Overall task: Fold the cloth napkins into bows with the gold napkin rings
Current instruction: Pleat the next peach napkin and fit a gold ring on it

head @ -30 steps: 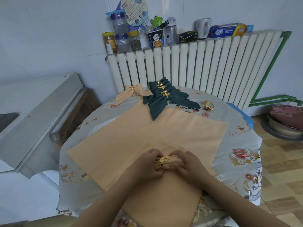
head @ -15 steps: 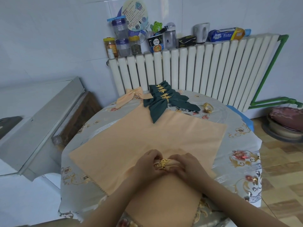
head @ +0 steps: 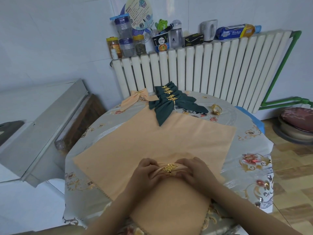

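Note:
A peach napkin (head: 169, 197) lies gathered at the table's near edge, on top of a flat peach cloth (head: 152, 141). A gold leaf ring (head: 170, 168) sits around its bunched middle. My left hand (head: 147, 172) pinches the folds just left of the ring. My right hand (head: 194, 172) grips the folds just right of it. At the far side lie a finished peach bow (head: 137, 98) and several dark green bows (head: 169, 102) with gold rings. Spare gold rings (head: 216, 109) rest to their right.
The round table (head: 250, 158) has a floral plastic cover. A white radiator (head: 203, 70) stands behind it, with jars, cups and a wipes pack on top. A grey cabinet (head: 42, 124) is at the left; a cushioned stool (head: 298, 122) at the right.
The gold ring has slid a little to the right along the bunched napkin, and both hands have shifted with it. The view has tilted down slightly.

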